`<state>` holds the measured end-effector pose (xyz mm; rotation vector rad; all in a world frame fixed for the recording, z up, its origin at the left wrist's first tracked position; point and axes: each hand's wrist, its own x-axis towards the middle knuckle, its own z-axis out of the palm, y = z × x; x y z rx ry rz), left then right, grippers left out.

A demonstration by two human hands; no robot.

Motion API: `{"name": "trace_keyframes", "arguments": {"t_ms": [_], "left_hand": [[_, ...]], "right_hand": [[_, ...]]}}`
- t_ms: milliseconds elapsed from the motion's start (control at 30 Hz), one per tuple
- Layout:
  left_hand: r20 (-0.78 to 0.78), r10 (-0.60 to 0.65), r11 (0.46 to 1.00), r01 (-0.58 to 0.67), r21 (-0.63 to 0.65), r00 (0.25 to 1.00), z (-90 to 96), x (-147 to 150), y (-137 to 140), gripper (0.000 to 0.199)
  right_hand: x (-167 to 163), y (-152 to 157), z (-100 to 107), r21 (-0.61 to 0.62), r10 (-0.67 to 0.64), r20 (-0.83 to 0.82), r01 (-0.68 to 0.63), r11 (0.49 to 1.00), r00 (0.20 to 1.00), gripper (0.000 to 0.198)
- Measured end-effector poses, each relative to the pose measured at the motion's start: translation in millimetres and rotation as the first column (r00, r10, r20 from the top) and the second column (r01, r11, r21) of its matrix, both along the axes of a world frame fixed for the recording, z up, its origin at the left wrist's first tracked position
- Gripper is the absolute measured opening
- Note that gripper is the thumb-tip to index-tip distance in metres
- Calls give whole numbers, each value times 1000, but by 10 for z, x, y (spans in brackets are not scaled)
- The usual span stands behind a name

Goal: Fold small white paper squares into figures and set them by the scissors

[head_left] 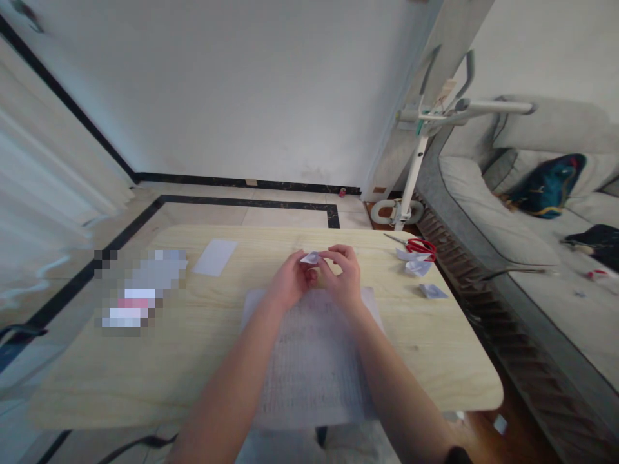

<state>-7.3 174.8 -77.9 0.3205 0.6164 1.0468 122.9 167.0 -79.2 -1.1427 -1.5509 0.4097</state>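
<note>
My left hand (290,281) and my right hand (344,274) meet over the middle of a light wooden table (203,361). Together they pinch a small folded piece of white paper (310,258), held just above the tabletop. Under my wrists lies a large printed white sheet (314,361) that reaches the table's near edge.
Red-handled scissors (420,245) lie at the far right with folded paper scraps (416,263) and another scrap (432,291) beside them. A blank white slip (215,257) lies at the far left of centre. A grey sofa (512,219) and a white stand (411,174) are to the right.
</note>
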Motion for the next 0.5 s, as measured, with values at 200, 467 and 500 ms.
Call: {"name": "trace_keyframes", "arguments": {"t_ms": [200,467,500], "left_hand": [[-42,45,999,-46,-11,998,59,12,-19,21],[-55,68,998,-66,22,996,55,2,-38,16],[-76,78,997,-76,30,994,56,9,-40,14]], "right_hand": [[-2,-2,25,-28,9,-36,-10,1000,999,12],[3,-9,32,-71,111,-109,-120,990,988,18],[1,-8,29,-81,120,-120,-130,988,986,18]]}}
